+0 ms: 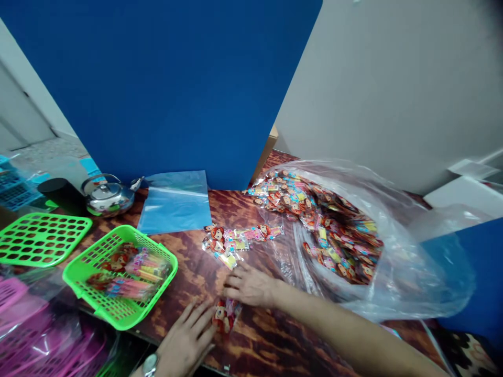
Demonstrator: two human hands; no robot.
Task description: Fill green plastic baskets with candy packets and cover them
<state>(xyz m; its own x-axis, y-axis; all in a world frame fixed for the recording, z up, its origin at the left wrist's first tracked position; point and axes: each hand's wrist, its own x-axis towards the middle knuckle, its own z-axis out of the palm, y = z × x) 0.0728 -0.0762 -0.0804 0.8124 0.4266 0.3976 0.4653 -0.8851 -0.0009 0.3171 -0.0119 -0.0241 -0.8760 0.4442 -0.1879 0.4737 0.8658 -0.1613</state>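
Observation:
On the brown marbled table, my left hand (192,331) lies with its fingers stretched out. Its fingertips touch the left side of some small clear packets (222,317) printed with a red-haired doll figure. My right hand (251,286) rests over the upper right end of those packets, fingers spread and pointing left. Just beyond it, several similar packets (222,239) lie loosely in a row. To the left, a bright green plastic basket (173,264) holds two bundles of such packets (133,287).
A large clear plastic bag (396,293) full of packets lies open on the right. A blue plastic sheet (176,203), a steel kettle (110,199) and a green perforated lid (18,256) sit along the back left. Pink baskets (58,340) stand lower left. A tall blue panel (176,94) rises behind.

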